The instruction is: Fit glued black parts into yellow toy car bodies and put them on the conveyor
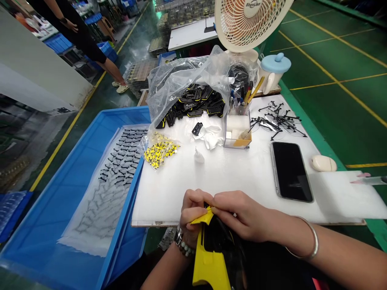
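Observation:
Low at the table's front edge, my left hand (195, 213) is closed around the upper end of a yellow and black plastic housing (211, 266). From the other side my right hand (238, 213) pinches the same end, thumb and fingertips close to those of my left. The lower part of the housing hangs toward my lap, its black side in shadow. Whether a smaller part sits between the fingertips is hidden. Just beyond my hands, a small white dropper bottle (198, 156) stands on the white foam-covered table (169, 193).
A blue tray (60, 201) on the left holds rows of small black parts. Yellow-black pieces (160, 153), a bag of black parts (196, 100), a pen box (238, 131), a phone (292, 171), an earbud case (323, 163) and a fan (250, 24) surround the work area. A person stands far left.

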Demonstrator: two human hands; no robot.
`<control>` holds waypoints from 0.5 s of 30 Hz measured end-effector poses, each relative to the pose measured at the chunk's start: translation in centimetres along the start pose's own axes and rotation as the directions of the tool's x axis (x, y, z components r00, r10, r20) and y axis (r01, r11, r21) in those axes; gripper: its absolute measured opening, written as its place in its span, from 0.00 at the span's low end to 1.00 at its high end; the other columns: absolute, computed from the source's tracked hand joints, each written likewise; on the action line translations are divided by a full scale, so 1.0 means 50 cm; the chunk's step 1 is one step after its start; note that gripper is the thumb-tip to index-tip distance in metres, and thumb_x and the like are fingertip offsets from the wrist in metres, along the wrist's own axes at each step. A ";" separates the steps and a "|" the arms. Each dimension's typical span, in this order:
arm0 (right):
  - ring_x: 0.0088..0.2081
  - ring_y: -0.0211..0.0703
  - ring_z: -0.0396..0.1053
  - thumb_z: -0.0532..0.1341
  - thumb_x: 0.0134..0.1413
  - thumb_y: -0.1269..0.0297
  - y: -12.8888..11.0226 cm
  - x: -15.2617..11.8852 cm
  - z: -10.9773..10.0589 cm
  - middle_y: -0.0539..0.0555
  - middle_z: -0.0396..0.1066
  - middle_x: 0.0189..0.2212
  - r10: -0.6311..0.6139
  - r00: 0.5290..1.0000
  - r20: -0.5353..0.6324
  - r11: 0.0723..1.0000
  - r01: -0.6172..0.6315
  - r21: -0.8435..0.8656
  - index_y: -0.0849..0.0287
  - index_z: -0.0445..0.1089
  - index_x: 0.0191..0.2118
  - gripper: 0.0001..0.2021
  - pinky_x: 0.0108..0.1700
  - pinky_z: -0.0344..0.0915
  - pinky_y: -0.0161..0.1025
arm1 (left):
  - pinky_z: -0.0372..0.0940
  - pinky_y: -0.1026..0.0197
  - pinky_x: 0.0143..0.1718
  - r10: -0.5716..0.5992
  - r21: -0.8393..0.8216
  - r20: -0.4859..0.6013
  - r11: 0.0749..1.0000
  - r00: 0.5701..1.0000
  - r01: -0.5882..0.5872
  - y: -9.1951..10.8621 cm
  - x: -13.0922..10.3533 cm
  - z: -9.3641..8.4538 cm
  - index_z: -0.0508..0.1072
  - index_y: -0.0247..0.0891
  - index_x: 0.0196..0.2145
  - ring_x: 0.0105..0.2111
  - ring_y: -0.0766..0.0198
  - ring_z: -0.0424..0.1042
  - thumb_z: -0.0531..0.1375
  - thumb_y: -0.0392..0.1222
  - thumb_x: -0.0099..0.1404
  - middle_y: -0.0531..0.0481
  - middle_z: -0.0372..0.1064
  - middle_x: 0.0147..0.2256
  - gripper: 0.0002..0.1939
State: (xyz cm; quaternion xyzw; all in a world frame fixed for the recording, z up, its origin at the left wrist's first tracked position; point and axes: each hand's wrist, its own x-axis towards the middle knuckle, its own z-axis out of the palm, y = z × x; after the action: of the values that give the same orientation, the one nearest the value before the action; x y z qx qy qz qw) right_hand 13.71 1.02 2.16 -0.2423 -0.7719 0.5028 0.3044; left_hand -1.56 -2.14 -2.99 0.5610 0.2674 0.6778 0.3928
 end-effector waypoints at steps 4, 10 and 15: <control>0.26 0.34 0.51 0.48 0.64 0.70 -0.002 -0.002 -0.001 0.46 0.55 0.25 -0.071 0.997 -0.018 0.994 0.069 -0.087 0.56 0.53 0.29 0.10 0.30 0.51 0.33 | 0.63 0.55 0.31 -0.005 -0.021 -0.012 1.000 1.000 0.005 0.004 0.004 0.004 0.72 0.50 0.43 0.32 0.60 0.67 0.45 0.57 0.72 0.53 0.60 0.34 0.19; 0.29 0.37 0.59 0.46 0.68 0.58 0.003 0.014 -0.061 0.50 0.63 0.27 0.095 0.995 0.021 0.991 -0.092 -0.101 0.58 0.62 0.34 0.15 0.33 0.56 0.34 | 0.65 0.57 0.31 -0.136 -0.026 0.042 0.990 0.990 0.138 0.019 0.024 0.000 0.73 0.42 0.40 0.30 0.62 0.67 0.48 0.65 0.68 0.52 0.59 0.32 0.26; 0.29 0.39 0.62 0.53 0.63 0.55 0.068 0.078 -0.078 0.50 0.64 0.29 0.331 0.865 -0.378 0.896 -0.413 -0.161 0.60 0.62 0.41 0.12 0.33 0.59 0.36 | 0.64 0.55 0.34 -0.234 0.007 0.086 0.972 0.968 0.234 0.024 0.019 -0.011 0.76 0.41 0.41 0.32 0.58 0.67 0.47 0.69 0.65 0.48 0.62 0.34 0.32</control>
State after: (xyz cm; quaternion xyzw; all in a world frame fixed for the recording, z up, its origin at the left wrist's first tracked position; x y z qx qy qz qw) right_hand 13.99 7.40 1.13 -0.5052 -0.7000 0.4069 0.2988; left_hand -2.41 -1.95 -1.63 0.5538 0.3134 0.6023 0.4821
